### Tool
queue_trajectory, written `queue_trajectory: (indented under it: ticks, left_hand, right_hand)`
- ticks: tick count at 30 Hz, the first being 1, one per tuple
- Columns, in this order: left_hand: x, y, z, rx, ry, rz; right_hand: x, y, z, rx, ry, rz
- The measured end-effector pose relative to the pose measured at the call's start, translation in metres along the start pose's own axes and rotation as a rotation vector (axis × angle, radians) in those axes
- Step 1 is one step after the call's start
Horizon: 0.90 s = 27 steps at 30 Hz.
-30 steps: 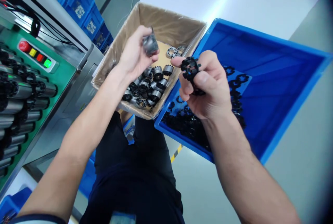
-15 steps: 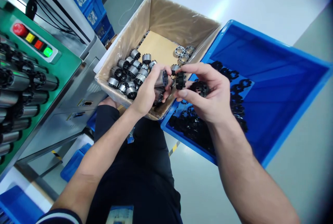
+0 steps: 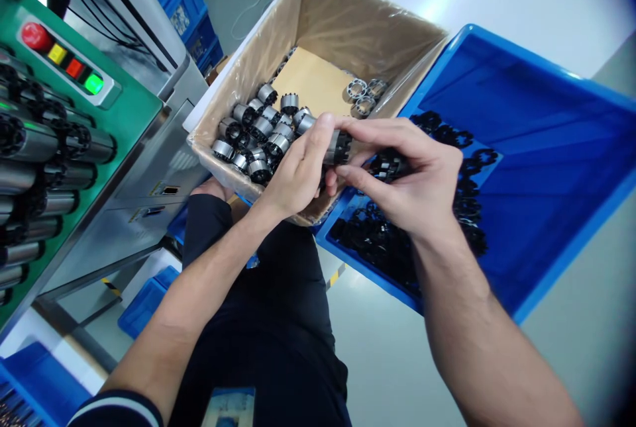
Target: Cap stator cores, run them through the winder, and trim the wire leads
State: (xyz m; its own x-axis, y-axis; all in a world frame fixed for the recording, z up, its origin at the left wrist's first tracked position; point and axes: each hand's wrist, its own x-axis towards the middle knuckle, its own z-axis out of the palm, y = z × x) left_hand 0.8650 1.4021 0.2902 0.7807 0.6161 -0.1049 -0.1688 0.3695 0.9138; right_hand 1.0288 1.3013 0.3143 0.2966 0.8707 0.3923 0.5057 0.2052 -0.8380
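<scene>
Over the near right edge of the lined box, my left hand is closed around a short metal cylinder. My right hand pinches a black toothed ring between thumb and fingers, against the cylinder's right end. Whether the ring is fully seated I cannot tell. More black toothed parts are tucked in my right palm. Behind my left fingers something else may be held, but it is mostly hidden. Several metal cylinders with black toothed ends lie in the box beside my left hand.
The plastic-lined cardboard box also contains a cardboard sheet and loose metal rings. A blue bin with many black rings adjoins it at right. At left, a green machine top carries stacked metal cylinders and buttons.
My right hand has brought the black ring leftward onto the end of the cylinder, closing the gap between them. The view has shifted slightly.
</scene>
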Motion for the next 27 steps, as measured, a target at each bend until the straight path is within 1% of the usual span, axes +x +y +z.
queue_trajectory:
  ticks: [4, 7, 11, 14, 18, 22, 25, 27]
  left_hand:
    - [0.002, -0.006, 0.001, 0.037, 0.023, 0.006]
    - [0.002, -0.005, 0.002, 0.093, 0.026, 0.013]
    - [0.002, -0.004, 0.000, 0.175, 0.055, -0.006]
    - [0.003, -0.004, -0.001, 0.189, 0.068, 0.000]
    - [0.003, -0.004, -0.001, 0.161, 0.047, -0.015]
    - [0.000, 0.003, 0.002, 0.063, 0.023, -0.060]
    - [-0.003, 0.011, 0.004, -0.019, -0.039, -0.055]
    - [-0.004, 0.015, 0.004, -0.021, -0.025, -0.039]
  right_hand:
    - [-0.001, -0.001, -0.002, -0.021, 0.006, -0.029]
    - [-0.001, -0.001, -0.004, -0.036, -0.007, -0.057]
    - [0.000, -0.003, -0.006, -0.089, -0.038, -0.056]
    - [0.001, -0.006, -0.007, -0.111, -0.054, -0.051]
    - [0.002, -0.007, -0.008, -0.110, -0.069, -0.057]
    - [0.001, -0.004, -0.011, -0.105, -0.087, 0.000]
    - [0.002, -0.002, -0.013, -0.133, -0.060, 0.048]
    - [0.002, -0.003, -0.014, -0.113, -0.014, 0.101]
